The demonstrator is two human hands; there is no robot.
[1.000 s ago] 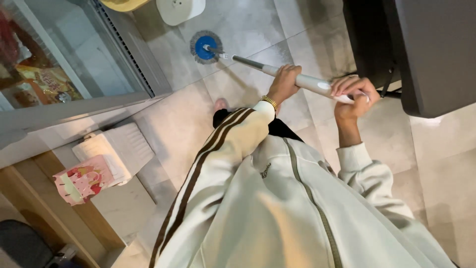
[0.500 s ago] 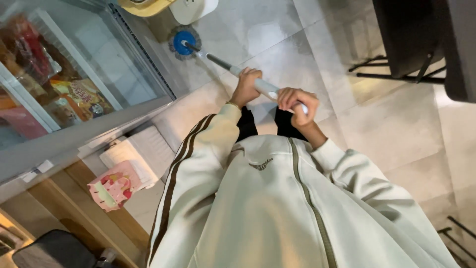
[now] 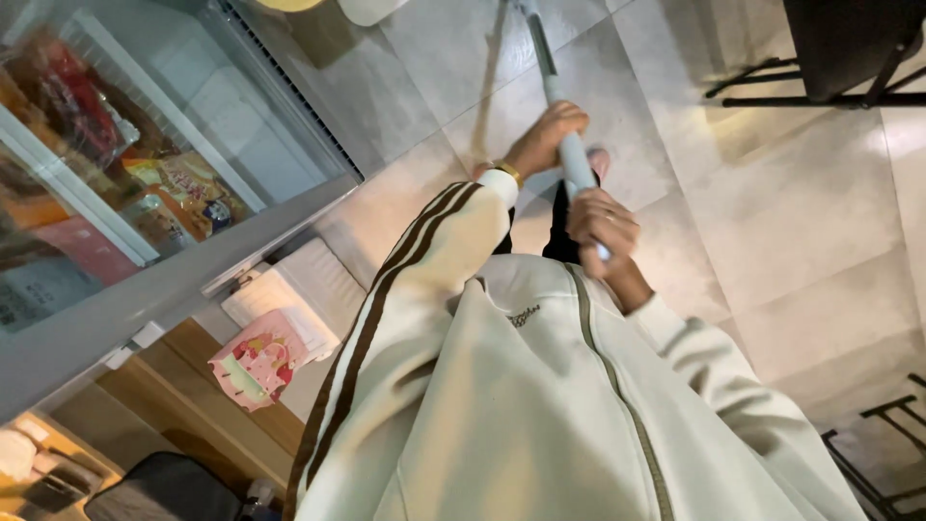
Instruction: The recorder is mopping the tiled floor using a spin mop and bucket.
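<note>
A glass-fronted display freezer (image 3: 145,174) fills the upper left corner. Behind its sliding panes lie colourful packets (image 3: 178,188) in red, orange and yellow, heaped loosely; what each packet holds cannot be told. Below the freezer's grey frame, near the left edge of the floor (image 3: 791,222), a small pink carton (image 3: 258,359) stands beside a white ribbed tray or basket (image 3: 299,289). A dark bag or chair seat (image 3: 159,490) shows at the bottom left corner.

The person, in a cream jacket with brown stripes down the sleeve, holds a long pale mop handle (image 3: 559,96) with both hands. The left hand (image 3: 547,135) is wrapped around the handle higher up, fingers closed on it. The right hand (image 3: 603,224) is closed around the handle's near end, close to the chest. The handle runs from the hands up to the top edge of the view, tilted a little leftward; its head is out of sight.

Dark metal chair legs (image 3: 810,82) stand on the tiled floor at the top right corner, well apart from the handle. More dark legs (image 3: 887,444) show at the bottom right corner. 2 pale round objects sit at the top edge, cut off.
</note>
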